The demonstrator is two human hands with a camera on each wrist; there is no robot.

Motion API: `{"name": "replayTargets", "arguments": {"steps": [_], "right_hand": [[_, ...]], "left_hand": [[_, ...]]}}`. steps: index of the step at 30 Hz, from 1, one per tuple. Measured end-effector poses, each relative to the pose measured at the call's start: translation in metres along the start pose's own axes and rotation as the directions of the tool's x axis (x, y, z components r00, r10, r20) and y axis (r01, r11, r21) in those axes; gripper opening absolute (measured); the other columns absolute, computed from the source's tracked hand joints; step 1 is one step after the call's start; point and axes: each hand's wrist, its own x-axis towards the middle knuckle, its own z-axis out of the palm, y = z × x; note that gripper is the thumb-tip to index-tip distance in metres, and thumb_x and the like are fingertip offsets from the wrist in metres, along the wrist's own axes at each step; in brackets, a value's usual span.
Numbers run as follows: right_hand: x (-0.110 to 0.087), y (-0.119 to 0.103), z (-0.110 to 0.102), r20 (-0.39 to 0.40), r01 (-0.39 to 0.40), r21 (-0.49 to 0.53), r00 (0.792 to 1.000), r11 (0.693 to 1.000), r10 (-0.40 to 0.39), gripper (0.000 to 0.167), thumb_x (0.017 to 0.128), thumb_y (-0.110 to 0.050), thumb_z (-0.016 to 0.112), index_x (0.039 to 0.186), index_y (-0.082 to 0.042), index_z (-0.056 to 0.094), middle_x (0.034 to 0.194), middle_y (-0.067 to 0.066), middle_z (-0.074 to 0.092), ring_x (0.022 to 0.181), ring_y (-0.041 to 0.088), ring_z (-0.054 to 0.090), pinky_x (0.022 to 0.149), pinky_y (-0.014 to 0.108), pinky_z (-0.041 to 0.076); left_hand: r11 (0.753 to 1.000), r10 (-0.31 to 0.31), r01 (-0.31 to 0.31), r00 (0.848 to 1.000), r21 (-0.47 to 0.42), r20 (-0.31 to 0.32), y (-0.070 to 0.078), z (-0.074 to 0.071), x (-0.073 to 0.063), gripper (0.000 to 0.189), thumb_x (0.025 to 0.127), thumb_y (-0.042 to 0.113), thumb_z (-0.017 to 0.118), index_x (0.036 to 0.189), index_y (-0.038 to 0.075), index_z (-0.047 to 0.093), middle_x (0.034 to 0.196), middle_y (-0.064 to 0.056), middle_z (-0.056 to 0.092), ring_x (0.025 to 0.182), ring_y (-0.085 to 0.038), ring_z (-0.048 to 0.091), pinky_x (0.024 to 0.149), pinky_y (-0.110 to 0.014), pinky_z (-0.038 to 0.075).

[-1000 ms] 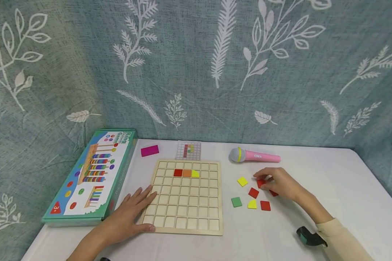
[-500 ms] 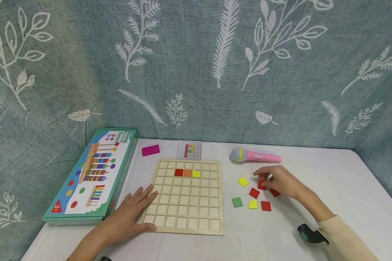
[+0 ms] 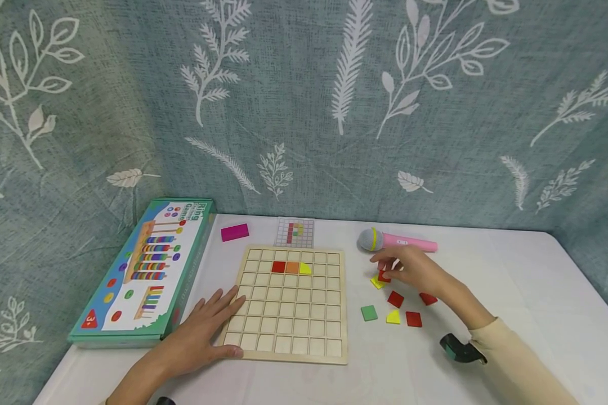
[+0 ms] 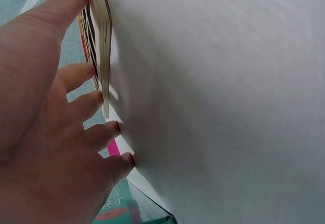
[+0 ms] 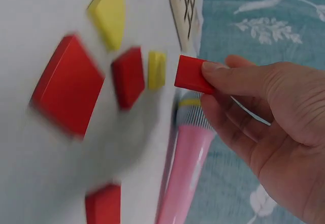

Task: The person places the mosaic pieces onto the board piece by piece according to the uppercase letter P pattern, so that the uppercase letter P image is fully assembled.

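My right hand (image 3: 412, 270) pinches a red square tile (image 5: 192, 73) between thumb and fingers, lifted off the table beside the yellow square tile (image 3: 377, 283). My left hand (image 3: 202, 334) lies with fingers spread on the left edge of the wooden grid board (image 3: 294, 359); the left wrist view shows its thumb and fingers along the board's side. In the board's second row sit a dark red tile (image 3: 278, 267), an orange tile (image 3: 293, 268) and a yellow rounded tile (image 3: 305, 269), side by side.
Right of the board lie red tiles (image 3: 396, 299), a green tile (image 3: 369, 313) and another yellow rounded tile (image 3: 393, 317). Behind are a pink toy microphone (image 3: 410, 242), a pattern card (image 3: 294, 232) and a magenta block (image 3: 235, 232). A game box (image 3: 147, 270) stands left.
My right hand has picked up the red tile from among the loose tiles and carried it left, over toward the yellow square. My left hand stays on the board.
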Motion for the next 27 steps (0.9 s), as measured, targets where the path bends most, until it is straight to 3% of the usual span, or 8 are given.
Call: {"name": "replayTargets", "arguments": {"steps": [9,17,27], "right_hand": [[0.028,-0.021,0.018,0.009,0.017,0.008,1.0,1.0,-0.017,0.029,0.082,0.006,0.073,0.11,0.001,0.07,0.086,-0.002,0.066,0.082,0.013,0.06,0.074,0.027,0.056],[0.049,-0.036,0.033,0.018,0.065,0.029,0.998,0.997,-0.066,0.029,0.083,0.007,0.072,0.112,0.002,0.07,0.089,0.002,0.07,0.084,0.015,0.063,0.075,0.031,0.057],[0.076,-0.052,0.053,0.017,0.129,0.078,0.991,0.989,-0.13,0.028,0.084,0.007,0.071,0.111,0.001,0.07,0.092,0.004,0.071,0.084,0.014,0.064,0.075,0.025,0.056]], "left_hand": [[1.0,0.006,-0.006,1.0,0.008,-0.002,-0.002,0.001,0.001,0.092,0.078,0.059,0.071,0.15,0.01,0.041,0.16,-0.013,0.027,0.144,-0.046,0.019,0.113,-0.066,0.013],[1.0,0.003,-0.003,1.0,0.009,0.0,-0.003,0.001,-0.001,0.093,0.078,0.061,0.069,0.149,0.009,0.041,0.159,-0.014,0.027,0.144,-0.047,0.019,0.112,-0.068,0.013],[1.0,0.002,-0.002,1.0,0.008,-0.006,-0.003,0.001,0.0,0.093,0.078,0.061,0.069,0.149,0.01,0.041,0.159,-0.013,0.027,0.144,-0.046,0.019,0.112,-0.067,0.013]]}}
